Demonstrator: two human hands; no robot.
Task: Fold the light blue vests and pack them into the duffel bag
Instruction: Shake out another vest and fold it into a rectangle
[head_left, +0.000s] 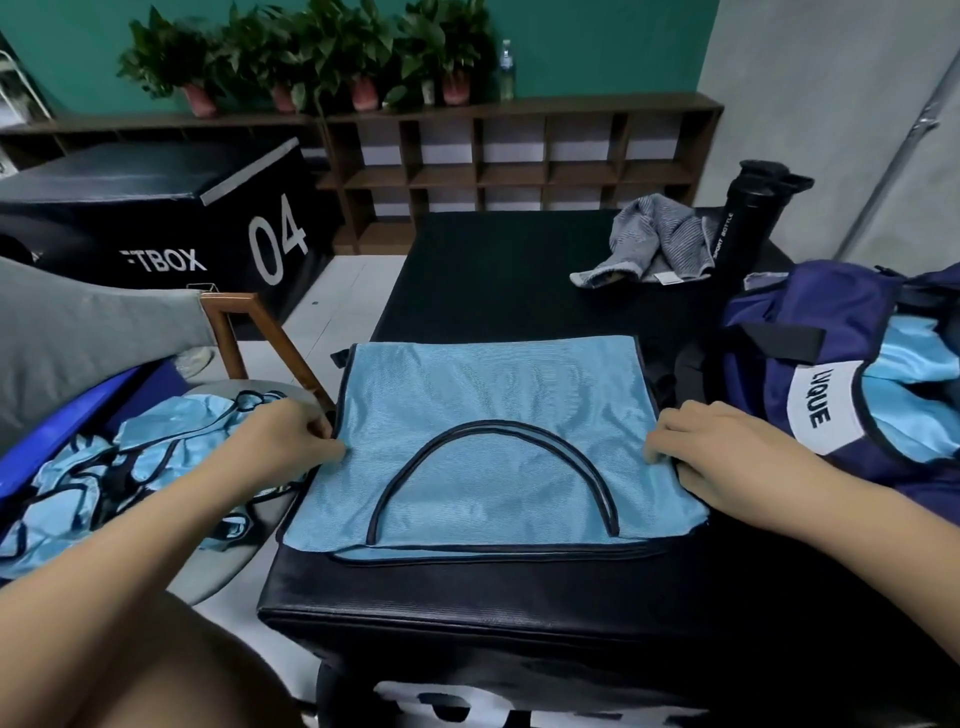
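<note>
Nearest, a person's two hands work one light blue vest (493, 389) spread flat on a black padded platform (467, 597), its dark-trimmed neckline arc facing up. The left hand (296, 436) pinches the vest's left edge with curled fingers. The right hand (727, 457) pinches the right edge in the same way. Holding opposite sides probably keeps the thin cloth taut and square, ready for a fold across the middle.

To the left, just beside the platform, a heap of vests (156, 457) lies crumpled on a chair (223, 332). This looks like the supply waiting to be folded, kept within reach of the left hand. The garments overlap too much to count.

To the right, one navy duffel bag (831, 301) stands open on the platform, close to the right hand. Light blue cloth (909, 364) shows in its mouth, so at least one vest appears to be packed. The exact number is hidden.

Farther back on the platform lie one grey striped towel (654, 239) and one black sports bottle (743, 228), upright and just beside each other, well apart from the folding area.

Beyond them, one black box marked "04" (156, 208) sits on the left. A low wooden shelf unit (519, 171) along the wall carries four potted plants (311, 52) and one clear bottle (506, 67).
</note>
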